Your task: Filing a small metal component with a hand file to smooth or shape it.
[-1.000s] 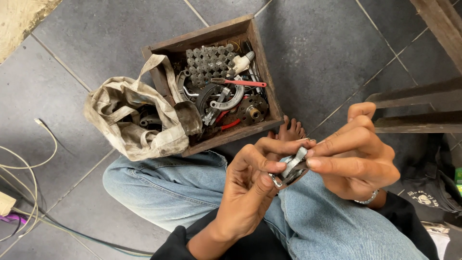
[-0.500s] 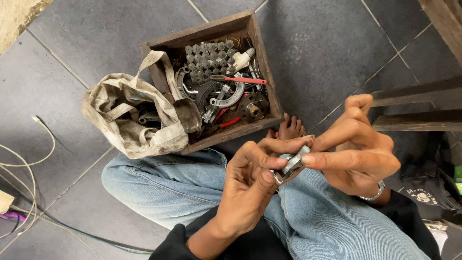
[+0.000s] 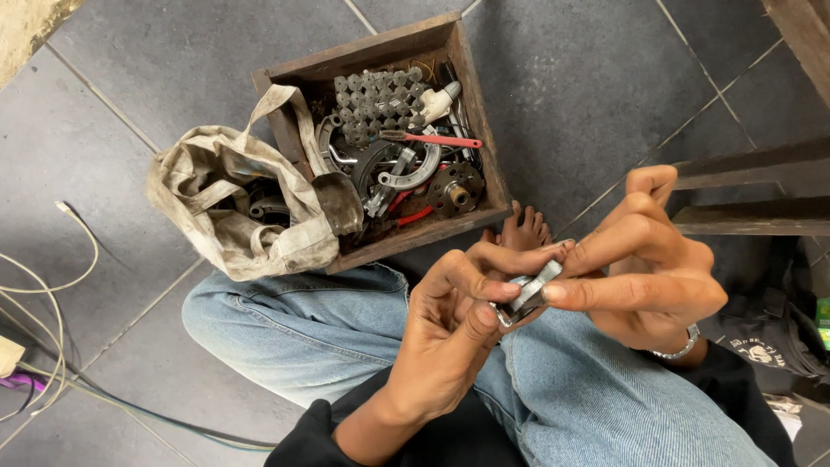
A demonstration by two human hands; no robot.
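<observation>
I sit cross-legged in blue jeans on a grey tiled floor. My left hand (image 3: 454, 324) and my right hand (image 3: 644, 272) meet above my knee, both pinching a small silvery metal part (image 3: 529, 292) between thumbs and fingertips. Most of the part is hidden by my fingers. A bracelet circles my right wrist. Just beyond my hands stands a wooden box (image 3: 471, 130) holding several metal parts: a grid of sockets, curved brake-shoe pieces, a round hub, and a red-handled tool (image 3: 432, 139).
A dirty canvas bag (image 3: 233, 207) with metal parts inside leans on the box's left side. White cables (image 3: 52, 303) trail over the floor at left. Dark wooden beams (image 3: 743, 186) run along the right. My bare toes (image 3: 523, 229) show by the box.
My hands have shifted slightly right and down with the part, fingers re-gripping it. The box and bag have not moved.
</observation>
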